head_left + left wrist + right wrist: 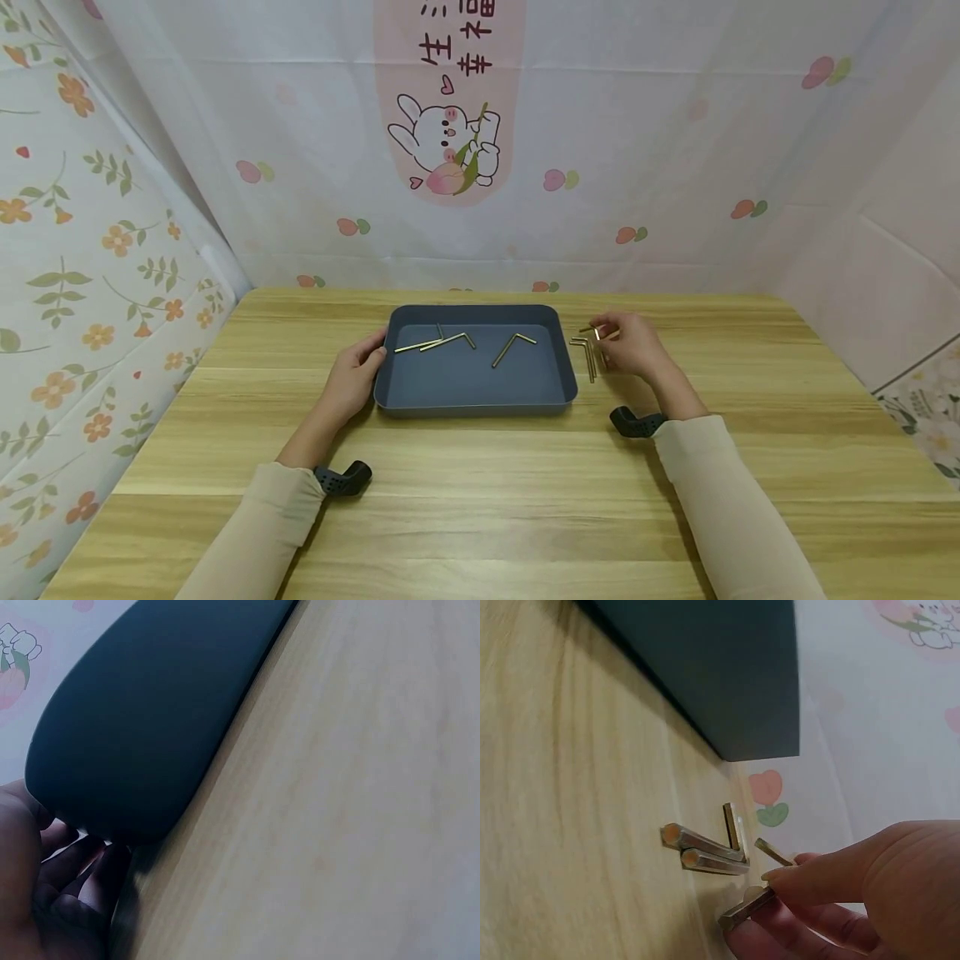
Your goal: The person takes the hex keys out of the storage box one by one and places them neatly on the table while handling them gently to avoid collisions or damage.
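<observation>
A dark blue-grey tray (450,387) rests on the table with three brass-coloured hex keys inside. Two of them, including one hex key (442,342), overlap at the left; another hex key (504,352) lies right of the middle. My left hand (352,375) grips the tray's left side, thumb at the rim and fingers against the outer wall. Right of the tray, my right hand (633,343) pinches a hex key (744,909) between thumb and fingers. Beside it on the table, two hex keys (714,860) lie side by side, bent ends toward the back.
The wooden table (465,500) ends at the back against a white printed cloth (637,150). Another flowered cloth (97,250) hangs along the left. Each wrist wears a dark band mount, such as the right mount (636,422).
</observation>
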`<action>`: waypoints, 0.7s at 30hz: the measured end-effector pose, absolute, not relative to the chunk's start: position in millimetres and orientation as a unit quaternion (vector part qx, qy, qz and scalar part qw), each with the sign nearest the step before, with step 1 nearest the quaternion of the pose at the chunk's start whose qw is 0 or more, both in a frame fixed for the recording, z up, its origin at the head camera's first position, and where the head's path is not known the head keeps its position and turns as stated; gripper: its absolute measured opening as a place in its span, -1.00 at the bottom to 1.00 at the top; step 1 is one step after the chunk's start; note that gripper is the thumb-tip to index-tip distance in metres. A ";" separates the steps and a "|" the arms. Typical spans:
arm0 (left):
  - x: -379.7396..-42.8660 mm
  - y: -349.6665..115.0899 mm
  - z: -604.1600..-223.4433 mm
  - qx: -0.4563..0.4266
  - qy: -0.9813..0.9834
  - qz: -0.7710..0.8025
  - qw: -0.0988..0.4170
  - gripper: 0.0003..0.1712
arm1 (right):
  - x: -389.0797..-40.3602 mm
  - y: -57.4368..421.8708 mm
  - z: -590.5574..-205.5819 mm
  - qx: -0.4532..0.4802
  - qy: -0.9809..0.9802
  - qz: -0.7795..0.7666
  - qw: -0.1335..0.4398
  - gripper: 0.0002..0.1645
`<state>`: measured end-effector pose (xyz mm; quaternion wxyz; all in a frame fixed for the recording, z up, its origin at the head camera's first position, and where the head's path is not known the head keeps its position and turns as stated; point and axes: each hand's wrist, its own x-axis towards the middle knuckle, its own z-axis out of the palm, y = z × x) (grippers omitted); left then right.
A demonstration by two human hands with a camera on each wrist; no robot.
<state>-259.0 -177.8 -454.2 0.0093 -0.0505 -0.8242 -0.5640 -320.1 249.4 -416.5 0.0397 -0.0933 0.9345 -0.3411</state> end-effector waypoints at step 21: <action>-257.9 -177.4 -453.3 -0.043 -0.829 -0.558 0.015 -0.43 | -314.5 242.6 -417.2 -0.085 0.951 -0.296 0.040 -0.54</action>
